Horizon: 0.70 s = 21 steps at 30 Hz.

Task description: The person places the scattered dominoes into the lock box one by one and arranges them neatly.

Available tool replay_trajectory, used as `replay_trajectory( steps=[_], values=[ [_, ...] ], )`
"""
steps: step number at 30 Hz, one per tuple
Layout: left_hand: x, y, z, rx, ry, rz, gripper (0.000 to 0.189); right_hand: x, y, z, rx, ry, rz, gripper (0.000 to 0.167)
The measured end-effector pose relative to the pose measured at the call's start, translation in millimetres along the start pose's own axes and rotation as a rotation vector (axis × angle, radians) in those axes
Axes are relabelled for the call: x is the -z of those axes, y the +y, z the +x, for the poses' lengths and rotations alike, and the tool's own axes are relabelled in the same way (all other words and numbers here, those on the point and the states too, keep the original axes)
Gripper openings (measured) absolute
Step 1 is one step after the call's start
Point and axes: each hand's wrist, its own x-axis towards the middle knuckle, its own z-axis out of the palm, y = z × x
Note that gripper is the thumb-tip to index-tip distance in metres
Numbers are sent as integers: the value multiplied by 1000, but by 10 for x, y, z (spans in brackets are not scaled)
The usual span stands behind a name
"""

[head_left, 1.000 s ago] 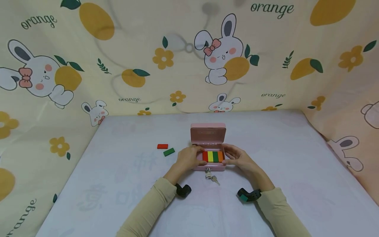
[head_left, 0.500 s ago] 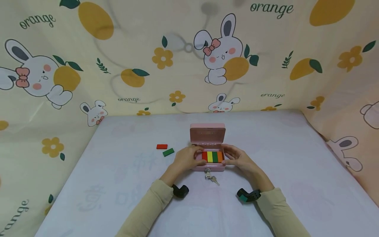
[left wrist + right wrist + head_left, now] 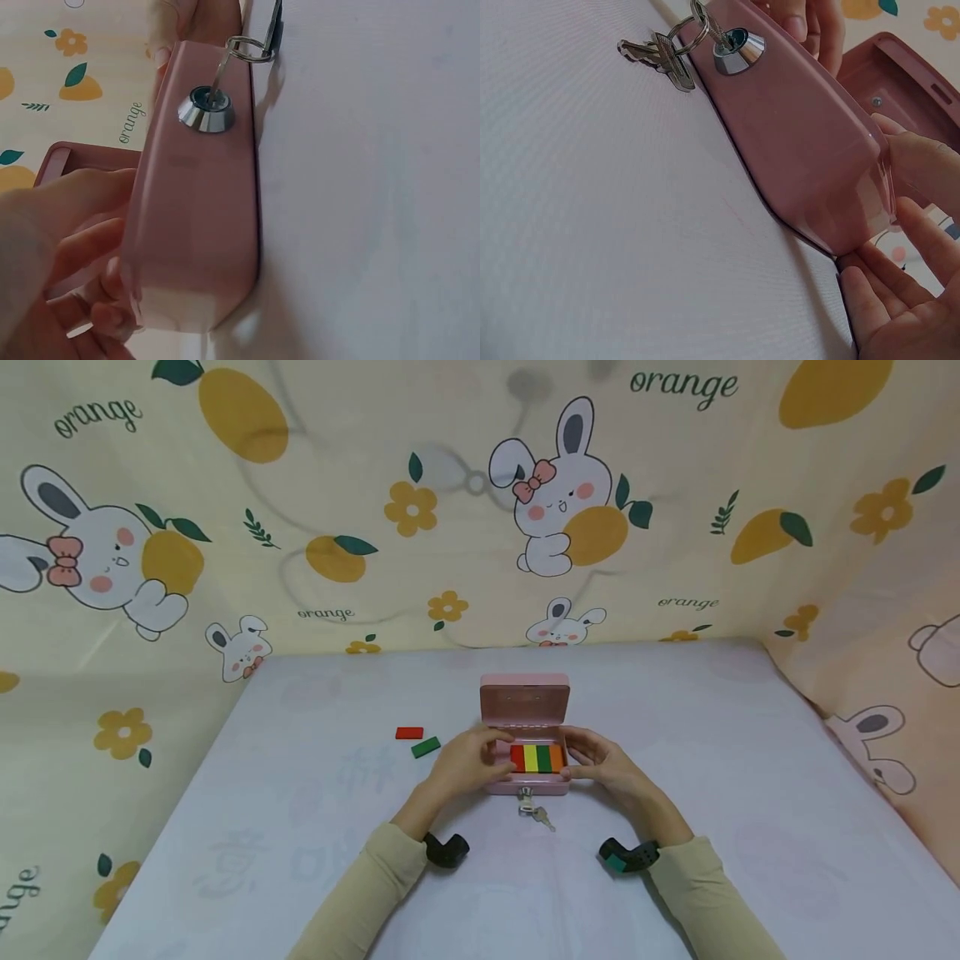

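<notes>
A pink metal cash box (image 3: 551,788) stands with its lid (image 3: 525,703) raised. Inside, several coloured blocks (image 3: 537,758), red, yellow, green and orange, lie side by side. My left hand (image 3: 463,763) is at the box's left side, thumb and fingers apart and reaching over the rim; no block shows in its grasp. My right hand (image 3: 613,770) holds the right side, its thumb over the rim and other fingers against the outer wall (image 3: 855,214). A key sits in the front lock (image 3: 207,111), with more keys (image 3: 660,56) hanging from its ring.
Left of the box, a red block (image 3: 409,733) and a green block (image 3: 426,747) lie on the white tabletop (image 3: 315,827). A printed cloth (image 3: 450,543) with rabbits and oranges hangs behind and along both sides.
My left hand and forearm have shifted slightly left, and its fingertips have drawn away from the blocks. The right hand, box and loose blocks stay put.
</notes>
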Motion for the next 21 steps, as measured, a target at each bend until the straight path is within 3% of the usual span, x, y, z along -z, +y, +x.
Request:
replay_trajectory(
  steps=[5, 14, 21],
  values=[
    [40, -60, -32, -26, 31, -48, 35, -3, 1, 0, -9, 2, 3, 70],
    [127, -117, -88, 22, 77, -85, 31, 2, 12, 4, -7, 3, 0, 69],
    [194, -174, -140, 54, 177, -81, 28, 12, 25, 9, -2, 1, 4, 69]
  ],
)
